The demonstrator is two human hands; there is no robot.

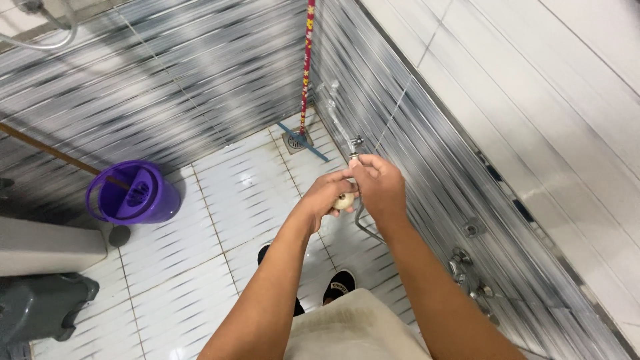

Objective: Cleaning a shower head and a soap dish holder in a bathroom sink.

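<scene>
My two hands meet in front of me, close to the striped tiled wall. My left hand (325, 195) holds a small round white sprayer head (345, 200) from the left. My right hand (380, 185) closes over the top of it, next to a small metal tap (356, 142) on the wall. A thin metal hose (362, 223) hangs down in a loop from under my hands.
A purple mop bucket (133, 193) stands at the left with a wooden handle in it. A floral-patterned pole (307, 67) with a blue squeegee blade (303, 141) leans over the floor drain (297, 141). Metal valves (467, 273) jut from the right wall. A grey toilet base (40, 310) sits at lower left.
</scene>
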